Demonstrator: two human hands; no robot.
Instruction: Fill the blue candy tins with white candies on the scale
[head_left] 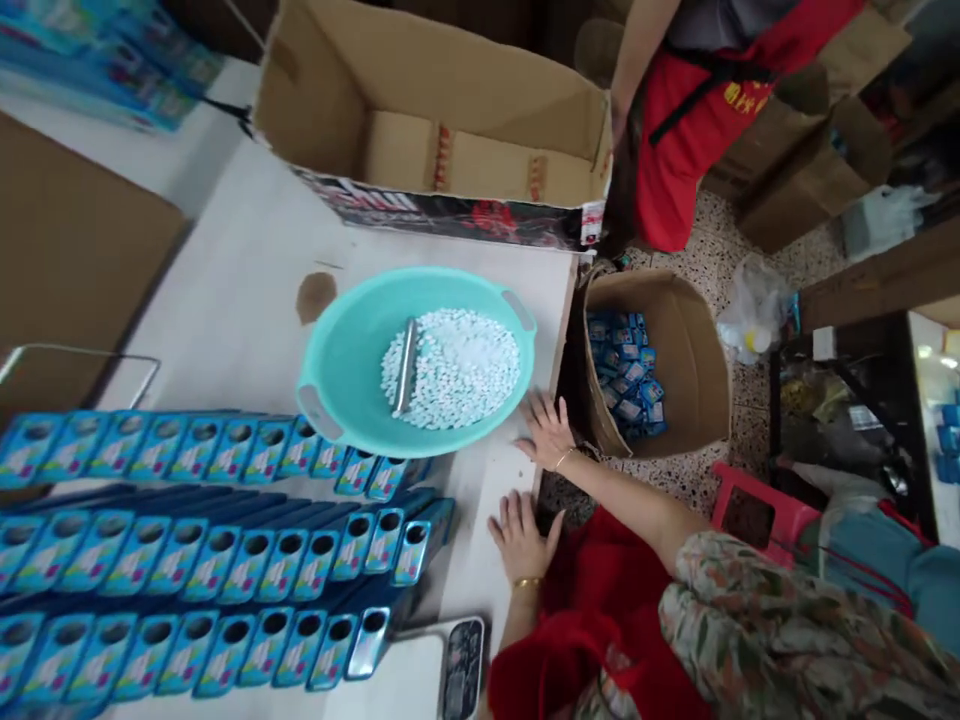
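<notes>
I worked at a white table (pixel 247 300). On it sat a teal basin (pixel 352 350), a big open cardboard box (pixel 450 160), three rows of blue tins (pixel 187 560), and a scale (pixel 457 665). Both my hands, left (pixel 523 537) and right (pixel 549 430), lay flat near its edge.

— That teal basin (pixel 352 340): smooth, glossy plastic?
— Yes, and the scoop (pixel 406 366) in it looks like shiny metal among matt white pellets (pixel 465 365).
— The open box (pixel 450 120)?
— Plain matt cardboard. The blue tins (pixel 225 565) look glossy; the tabletop (pixel 232 300) is smooth and dull.
</notes>
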